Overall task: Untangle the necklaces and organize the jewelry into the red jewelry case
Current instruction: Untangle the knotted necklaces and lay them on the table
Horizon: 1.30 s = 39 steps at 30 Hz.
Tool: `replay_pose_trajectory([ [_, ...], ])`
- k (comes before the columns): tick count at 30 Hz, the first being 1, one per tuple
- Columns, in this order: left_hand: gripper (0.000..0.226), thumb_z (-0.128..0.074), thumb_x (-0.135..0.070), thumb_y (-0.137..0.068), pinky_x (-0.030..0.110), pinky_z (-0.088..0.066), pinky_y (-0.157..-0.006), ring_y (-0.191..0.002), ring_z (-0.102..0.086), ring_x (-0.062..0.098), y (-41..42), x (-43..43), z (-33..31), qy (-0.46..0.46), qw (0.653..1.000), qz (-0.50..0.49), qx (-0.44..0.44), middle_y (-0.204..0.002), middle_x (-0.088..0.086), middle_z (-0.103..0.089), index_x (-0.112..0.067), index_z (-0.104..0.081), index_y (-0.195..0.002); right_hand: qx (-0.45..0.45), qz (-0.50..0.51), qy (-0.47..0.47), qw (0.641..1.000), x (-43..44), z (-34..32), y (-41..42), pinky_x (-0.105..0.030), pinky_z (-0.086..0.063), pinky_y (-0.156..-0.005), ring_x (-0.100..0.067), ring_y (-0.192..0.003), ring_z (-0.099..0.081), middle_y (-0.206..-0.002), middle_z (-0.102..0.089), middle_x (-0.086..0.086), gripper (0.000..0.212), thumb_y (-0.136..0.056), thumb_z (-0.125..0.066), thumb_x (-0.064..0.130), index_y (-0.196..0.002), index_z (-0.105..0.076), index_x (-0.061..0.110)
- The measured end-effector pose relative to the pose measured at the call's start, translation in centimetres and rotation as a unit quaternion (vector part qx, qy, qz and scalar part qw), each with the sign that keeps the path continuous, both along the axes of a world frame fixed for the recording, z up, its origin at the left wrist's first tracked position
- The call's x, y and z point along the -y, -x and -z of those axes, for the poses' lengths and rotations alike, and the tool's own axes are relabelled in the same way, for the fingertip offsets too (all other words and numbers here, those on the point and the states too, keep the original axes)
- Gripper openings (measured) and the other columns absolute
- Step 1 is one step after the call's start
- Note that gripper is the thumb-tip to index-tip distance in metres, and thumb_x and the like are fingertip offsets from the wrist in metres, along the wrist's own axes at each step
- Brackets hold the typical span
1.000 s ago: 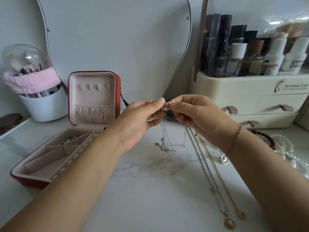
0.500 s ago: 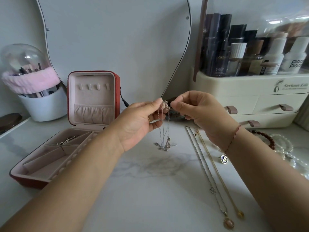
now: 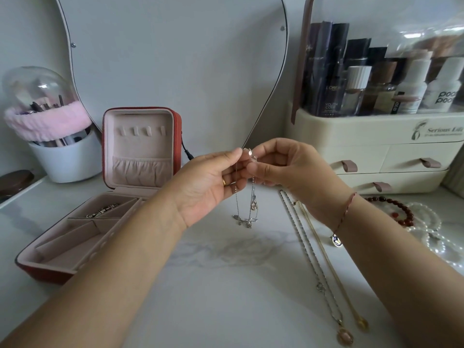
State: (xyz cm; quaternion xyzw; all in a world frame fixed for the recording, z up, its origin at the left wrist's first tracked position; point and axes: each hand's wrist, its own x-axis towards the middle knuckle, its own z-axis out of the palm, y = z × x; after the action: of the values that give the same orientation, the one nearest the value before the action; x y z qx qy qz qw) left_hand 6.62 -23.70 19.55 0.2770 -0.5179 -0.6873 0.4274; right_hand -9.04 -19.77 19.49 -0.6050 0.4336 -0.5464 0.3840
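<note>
A: What's at the far left?

B: A white brush holder (image 3: 62, 159) under a clear dome, with a pink band around it. Next to it the red jewelry case (image 3: 42, 272) lies open, lid upright, with a bracelet (image 3: 101, 210) in its back compartment.

A: And the hands?

B: They're raised at centre, in front of the mirror (image 3: 175, 59). The left hand (image 3: 208, 187) and the right hand (image 3: 293, 172) each pinch the top of the tangled necklaces (image 3: 244, 207) between thumb and forefinger. The thin chains hang down. I cannot tell if the pendants touch the table.

A: Right of that?

B: A silver chain (image 3: 308, 249) and a gold chain (image 3: 329, 262) lie side by side, their far ends hidden behind the right wrist. Farther right are a red bead bracelet (image 3: 401, 212) and pearl strands (image 3: 431, 229), with a cream cosmetics organizer (image 3: 376, 141) behind them.

A: The surface?

B: A white marble-veined tabletop (image 3: 213, 285) against a pale wall.
</note>
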Motion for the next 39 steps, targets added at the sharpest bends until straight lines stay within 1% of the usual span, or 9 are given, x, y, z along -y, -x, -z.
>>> replay_pose_trajectory([
  [9,0.023,-0.046,-0.018,-0.096,0.023,-0.051,-0.071,-0.070,-0.067,0.010,0.02,-0.34,-0.41,-0.008,1.000,0.004,0.017,-0.076,0.002,-0.071,-0.014,-0.062,-0.078,0.058,0.006,-0.020,0.998,0.02,-0.42,0.34,-0.020,-0.047,-0.064,-0.012,-0.065,-0.057,-0.070,-0.067,-0.003,0.004,-0.078,-0.069,0.011,-0.081,-0.067,0.009],
  [13,0.026,-0.045,-0.016,-0.096,0.023,-0.046,-0.066,-0.064,-0.062,0.010,0.13,-0.44,-0.44,0.006,0.999,-0.020,0.045,-0.070,0.001,-0.067,-0.014,-0.060,-0.075,0.077,0.007,-0.020,0.997,-0.10,-0.67,0.44,-0.018,-0.041,-0.062,-0.011,-0.064,-0.053,-0.068,-0.060,-0.002,0.023,-0.072,-0.066,0.028,-0.084,-0.067,0.008],
  [15,0.026,-0.046,-0.015,-0.095,0.023,-0.041,-0.064,-0.066,-0.056,0.011,0.28,-0.51,-0.32,0.029,0.996,-0.036,0.071,-0.069,0.000,-0.065,-0.014,-0.061,-0.075,0.078,0.006,-0.020,0.997,-0.11,-0.69,0.46,-0.018,-0.040,-0.064,-0.009,-0.064,-0.052,-0.069,-0.059,0.000,0.023,-0.072,-0.065,0.030,-0.084,-0.067,0.009],
  [20,0.008,-0.060,-0.023,-0.090,0.026,-0.038,-0.079,-0.084,-0.058,0.004,0.35,-0.51,0.14,0.109,0.977,-0.120,0.139,-0.083,-0.012,-0.067,-0.023,-0.066,-0.084,0.027,0.065,0.027,0.997,0.22,-0.48,0.43,-0.019,-0.043,-0.065,-0.008,-0.064,-0.051,-0.068,-0.058,-0.001,0.012,-0.086,-0.065,0.018,-0.081,-0.068,0.007],
  [24,0.024,-0.067,-0.043,-0.069,0.019,-0.042,-0.076,-0.076,-0.060,-0.001,0.24,-0.85,-0.01,0.168,0.971,-0.104,0.131,-0.073,-0.016,-0.068,-0.022,-0.070,-0.081,-0.031,0.104,0.052,0.993,0.10,-0.50,0.41,-0.023,-0.047,-0.061,-0.011,-0.063,-0.052,-0.068,-0.062,-0.006,0.013,-0.084,-0.069,0.021,-0.079,-0.070,0.008],
  [27,0.023,-0.071,-0.034,-0.069,0.008,-0.043,-0.069,-0.073,-0.062,-0.005,0.47,-0.84,0.20,0.193,0.966,-0.096,0.140,-0.071,-0.014,-0.070,-0.019,-0.071,-0.087,-0.029,0.094,0.049,0.994,0.03,-0.56,0.35,-0.027,-0.050,-0.062,-0.013,-0.063,-0.056,-0.073,-0.067,-0.013,0.013,-0.082,-0.070,0.020,-0.079,-0.071,0.007],
  [31,0.007,-0.068,-0.016,-0.084,0.009,-0.046,-0.070,-0.069,-0.062,-0.002,0.46,-0.48,0.44,0.189,0.965,-0.103,0.147,-0.071,-0.009,-0.070,-0.015,-0.072,-0.089,-0.027,0.088,0.045,0.995,0.14,-0.53,0.41,-0.013,-0.042,-0.051,-0.004,-0.052,-0.046,-0.059,-0.057,0.001,0.015,-0.084,-0.067,0.017,-0.081,-0.069,0.003],
  [35,0.009,-0.062,-0.014,-0.089,0.020,-0.049,-0.080,-0.071,-0.062,0.002,0.24,-0.20,0.42,0.152,0.976,-0.101,0.115,-0.071,-0.009,-0.070,-0.018,-0.070,-0.085,-0.040,0.072,0.042,0.996,0.29,-0.41,0.58,-0.013,-0.042,-0.053,-0.004,-0.055,-0.046,-0.061,-0.055,0.004,0.012,-0.089,-0.063,0.015,-0.083,-0.067,0.006],
  [39,0.012,-0.057,-0.018,-0.092,0.025,-0.048,-0.076,-0.073,-0.062,0.008,0.34,-0.21,0.29,0.074,0.990,-0.074,0.091,-0.073,-0.006,-0.067,-0.016,-0.065,-0.083,-0.037,0.050,0.064,0.996,0.20,-0.38,0.32,-0.013,-0.042,-0.056,-0.002,-0.055,-0.047,-0.062,-0.055,0.005,0.011,-0.091,-0.059,0.011,-0.086,-0.065,0.002],
])
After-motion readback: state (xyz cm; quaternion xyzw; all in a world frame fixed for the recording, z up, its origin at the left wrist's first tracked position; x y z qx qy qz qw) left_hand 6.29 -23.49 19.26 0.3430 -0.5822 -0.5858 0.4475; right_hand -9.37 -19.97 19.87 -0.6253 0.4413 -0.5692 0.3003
